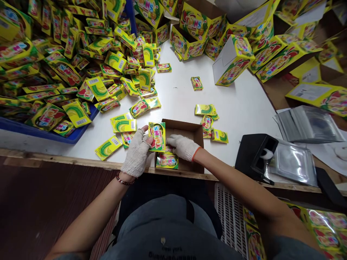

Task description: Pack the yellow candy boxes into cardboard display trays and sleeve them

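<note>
My left hand, in a white glove with bare fingertips, grips a small yellow-green box upright over the left side of an open brown carton. Inside the carton, my gloved right hand reaches down beside that box; its fingers are bent, and what they hold, if anything, is hidden. Another small box lies in the carton's near left corner. Several loose boxes rest left of the carton, and a few more lie to its right.
A blue tray heaped with small boxes fills the left. Open display cartons stand at the back and right. A black tape dispenser and clear plastic covers sit at the right. A white basket is below the table edge.
</note>
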Action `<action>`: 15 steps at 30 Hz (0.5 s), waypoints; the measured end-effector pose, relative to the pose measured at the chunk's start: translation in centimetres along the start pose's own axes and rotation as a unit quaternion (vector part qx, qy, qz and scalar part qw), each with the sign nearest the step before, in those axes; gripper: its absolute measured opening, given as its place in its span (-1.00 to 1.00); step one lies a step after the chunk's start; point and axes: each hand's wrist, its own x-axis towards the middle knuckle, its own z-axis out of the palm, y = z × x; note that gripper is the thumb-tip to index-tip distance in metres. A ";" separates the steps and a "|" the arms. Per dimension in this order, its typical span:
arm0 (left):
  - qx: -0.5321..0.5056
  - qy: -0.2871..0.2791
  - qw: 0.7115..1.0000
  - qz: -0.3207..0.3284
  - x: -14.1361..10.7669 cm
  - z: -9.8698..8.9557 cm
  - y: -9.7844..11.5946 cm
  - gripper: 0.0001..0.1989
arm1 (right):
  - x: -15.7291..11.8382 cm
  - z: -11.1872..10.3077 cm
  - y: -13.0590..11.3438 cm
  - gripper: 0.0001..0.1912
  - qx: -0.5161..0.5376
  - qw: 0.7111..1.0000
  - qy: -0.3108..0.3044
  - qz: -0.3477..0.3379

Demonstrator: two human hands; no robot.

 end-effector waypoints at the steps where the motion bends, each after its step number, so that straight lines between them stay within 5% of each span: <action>1: -0.001 0.000 1.000 -0.004 0.0 0.1 0.0 -0.35 | -0.2 0.5 0.1 -0.69 0.004 1.000 0.001 -0.013; 6: -0.031 0.009 0.999 -0.005 -0.1 0.3 0.2 -0.29 | -1.7 1.3 0.5 -0.62 0.106 0.993 0.010 -0.058; 11: -0.072 -0.008 0.997 0.000 -0.7 0.9 1.1 -0.18 | -4.5 0.1 -0.9 -0.51 0.197 0.948 0.246 -0.040; 15: -0.091 -0.025 0.995 -0.009 -1.6 1.9 1.7 -0.21 | -6.3 -0.4 -2.6 -0.63 0.209 0.934 0.273 -0.096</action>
